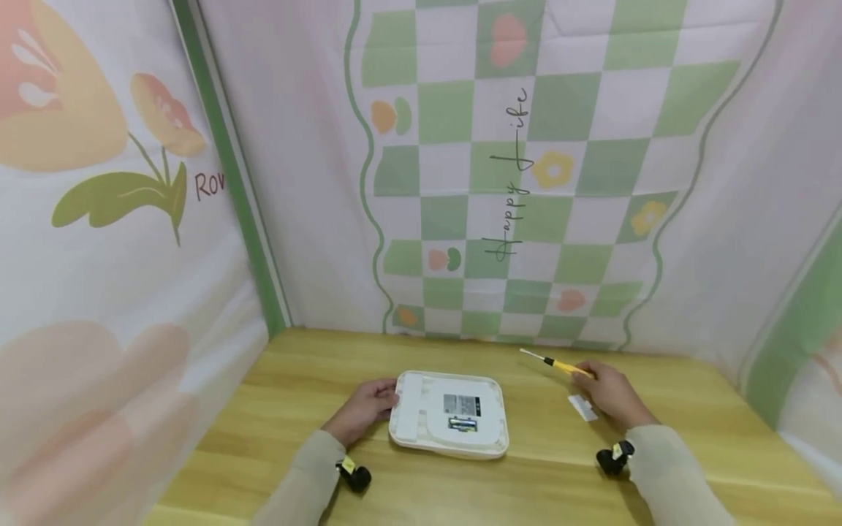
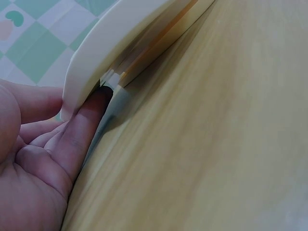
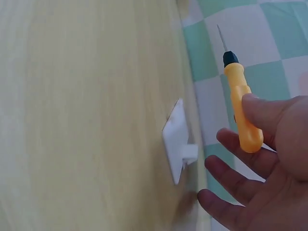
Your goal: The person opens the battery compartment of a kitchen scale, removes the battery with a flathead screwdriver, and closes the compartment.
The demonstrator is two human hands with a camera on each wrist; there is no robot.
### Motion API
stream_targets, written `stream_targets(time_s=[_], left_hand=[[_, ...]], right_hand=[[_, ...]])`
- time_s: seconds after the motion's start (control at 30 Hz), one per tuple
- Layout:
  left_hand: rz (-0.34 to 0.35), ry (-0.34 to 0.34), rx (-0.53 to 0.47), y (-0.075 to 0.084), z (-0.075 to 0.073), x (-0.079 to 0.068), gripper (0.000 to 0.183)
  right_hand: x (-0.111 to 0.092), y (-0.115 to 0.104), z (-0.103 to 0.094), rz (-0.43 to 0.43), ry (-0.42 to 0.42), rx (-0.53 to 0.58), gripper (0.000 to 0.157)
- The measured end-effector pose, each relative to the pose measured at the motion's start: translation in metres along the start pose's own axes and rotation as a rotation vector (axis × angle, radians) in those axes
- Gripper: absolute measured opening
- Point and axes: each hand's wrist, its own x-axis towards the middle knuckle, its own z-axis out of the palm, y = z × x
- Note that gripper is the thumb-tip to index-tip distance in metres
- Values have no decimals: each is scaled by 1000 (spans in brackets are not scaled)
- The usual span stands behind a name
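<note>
- Currently, left hand (image 1: 364,411): fingers pinch the left edge of the white device (image 1: 434,415), battery-side up on the desk (image 1: 302,394).
- Right hand (image 1: 613,395): fingers pinch the yellow screwdriver (image 1: 562,366) near the white cover (image 1: 582,408).

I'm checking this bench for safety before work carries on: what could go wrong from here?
The batteries sit uncovered in the white device, so they might come loose if the left hand, gripping its edge, tips it.
The right hand pinches the screwdriver by its handle with other fingers spread, so it could slip.
The small white piece lies loose beside that hand and might get knocked away.
</note>
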Motion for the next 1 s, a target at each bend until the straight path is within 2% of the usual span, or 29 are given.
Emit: stream_targets(time_s=[0.23,0.33,0.4,0.47,0.57,0.67,0.73,0.83,1.0], left_hand=[[-7,13,-8,3,-2,2,44],[-19,13,-12,3,-1,0,45],[-25,10,-15,2,-1,-1,45],[-27,9,-12,3,-2,-1,46],[-24,10,-2,4,-2,-2,47],[-32,18,13,6,-2,-4,46],[-37,17,19,7,-2,-4,46],[-34,9,24,7,-2,-4,45],[-31,1,8,4,-2,-3,46]], right_hand=[[-2,-11,-1,26,46,142,42],[-8,-9,1,44,56,317,47],[-11,-6,2,49,48,526,44],[-13,-3,3,23,29,799,38],[-14,1,1,-54,-13,1205,24],[-17,4,-1,-131,-84,1513,27],[-18,4,-1,-145,-135,1610,30],[-18,0,1,-129,-168,1652,30],[-15,-7,4,-123,-130,1682,27]])
